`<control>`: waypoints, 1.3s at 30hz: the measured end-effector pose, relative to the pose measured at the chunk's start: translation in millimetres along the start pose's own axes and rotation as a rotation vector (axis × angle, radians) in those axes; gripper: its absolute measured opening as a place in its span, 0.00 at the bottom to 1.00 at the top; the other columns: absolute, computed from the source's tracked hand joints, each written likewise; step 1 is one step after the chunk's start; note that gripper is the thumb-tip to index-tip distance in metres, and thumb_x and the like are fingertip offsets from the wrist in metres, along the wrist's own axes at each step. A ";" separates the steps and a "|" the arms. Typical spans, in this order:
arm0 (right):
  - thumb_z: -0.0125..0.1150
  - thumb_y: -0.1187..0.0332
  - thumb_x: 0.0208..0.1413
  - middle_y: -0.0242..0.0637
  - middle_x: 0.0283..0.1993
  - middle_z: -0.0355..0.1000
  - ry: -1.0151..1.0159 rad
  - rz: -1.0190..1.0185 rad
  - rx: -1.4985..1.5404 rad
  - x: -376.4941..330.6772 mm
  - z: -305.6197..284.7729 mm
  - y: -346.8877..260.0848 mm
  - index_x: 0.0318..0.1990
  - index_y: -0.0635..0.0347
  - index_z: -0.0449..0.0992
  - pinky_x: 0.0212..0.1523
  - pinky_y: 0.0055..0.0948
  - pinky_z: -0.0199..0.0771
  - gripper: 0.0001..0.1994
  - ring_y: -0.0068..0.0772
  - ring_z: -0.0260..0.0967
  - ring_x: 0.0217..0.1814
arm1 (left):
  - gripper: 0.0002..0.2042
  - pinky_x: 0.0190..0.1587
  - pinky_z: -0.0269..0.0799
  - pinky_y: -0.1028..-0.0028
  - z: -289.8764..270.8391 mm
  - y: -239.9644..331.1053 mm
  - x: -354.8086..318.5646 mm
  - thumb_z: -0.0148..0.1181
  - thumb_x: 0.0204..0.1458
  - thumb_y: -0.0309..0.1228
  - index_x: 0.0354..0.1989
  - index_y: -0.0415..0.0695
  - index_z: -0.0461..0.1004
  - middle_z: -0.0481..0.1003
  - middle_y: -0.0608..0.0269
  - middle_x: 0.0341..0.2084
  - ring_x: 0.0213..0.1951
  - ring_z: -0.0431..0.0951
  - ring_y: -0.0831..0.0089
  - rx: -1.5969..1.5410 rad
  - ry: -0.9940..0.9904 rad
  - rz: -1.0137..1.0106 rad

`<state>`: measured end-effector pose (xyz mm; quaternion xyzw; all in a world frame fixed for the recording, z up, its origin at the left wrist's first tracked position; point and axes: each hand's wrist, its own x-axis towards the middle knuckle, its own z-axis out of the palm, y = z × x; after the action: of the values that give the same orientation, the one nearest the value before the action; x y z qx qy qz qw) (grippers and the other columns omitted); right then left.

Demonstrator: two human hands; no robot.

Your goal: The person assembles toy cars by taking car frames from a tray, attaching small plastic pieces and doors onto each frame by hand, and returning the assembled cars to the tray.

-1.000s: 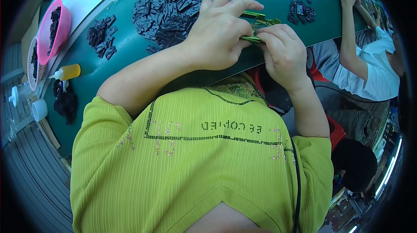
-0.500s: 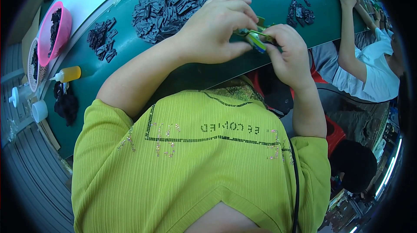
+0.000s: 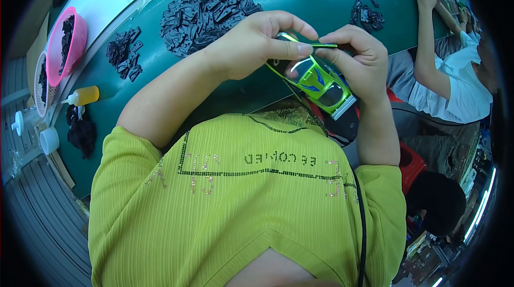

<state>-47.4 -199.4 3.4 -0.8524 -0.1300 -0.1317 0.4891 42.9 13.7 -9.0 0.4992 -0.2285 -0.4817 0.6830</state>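
A bright green toy car with blue markings and a dark window is held tilted in front of my chest. My left hand is closed on the car's far end, its thumb reaching toward my right fingers. Between thumb and fingers, my right hand pinches a thin green-and-black piece beside the car. My left thumb tip is at the other end of that piece. Whether the piece is joined to the car is hidden by the fingers.
A large heap of black plastic parts lies on the green table, with smaller piles around it. At the left stand a pink basket and a bottle of yellow liquid. A co-worker's arm is at the right.
The green car has turned and now shows its top and one end below my hands. Earlier it was blurred and mostly hidden. My left hand has tilted; both hands stay close together.
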 end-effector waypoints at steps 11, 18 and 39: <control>0.67 0.77 0.52 0.37 0.32 0.77 0.077 0.034 0.129 -11.0 12.7 2.8 0.38 0.63 0.82 0.36 0.23 0.70 0.06 0.28 0.73 0.34 | 0.15 0.35 0.74 0.76 -10.3 -12.6 4.1 0.61 0.58 0.26 0.50 0.31 0.72 0.75 0.61 0.24 0.25 0.78 0.75 -0.466 -0.049 -0.142; 0.66 0.78 0.53 0.36 0.33 0.76 0.134 0.075 0.199 -14.6 15.6 12.4 0.38 0.66 0.81 0.35 0.22 0.70 0.05 0.26 0.73 0.35 | 0.12 0.33 0.74 0.76 -8.6 -10.8 4.0 0.61 0.58 0.26 0.47 0.32 0.74 0.76 0.61 0.23 0.25 0.78 0.75 -0.518 -0.040 -0.167; 0.66 0.75 0.55 0.35 0.32 0.78 -0.074 0.058 0.072 0.9 7.0 12.4 0.37 0.65 0.82 0.35 0.22 0.72 0.04 0.23 0.74 0.33 | 0.12 0.37 0.74 0.75 2.1 -11.0 3.2 0.60 0.60 0.30 0.47 0.34 0.76 0.76 0.64 0.26 0.29 0.76 0.77 -0.398 0.131 -0.191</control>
<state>-41.5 -199.3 -9.6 -0.8420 -0.1278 -0.0811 0.5178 37.9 9.4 -18.6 0.4040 -0.0358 -0.5465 0.7327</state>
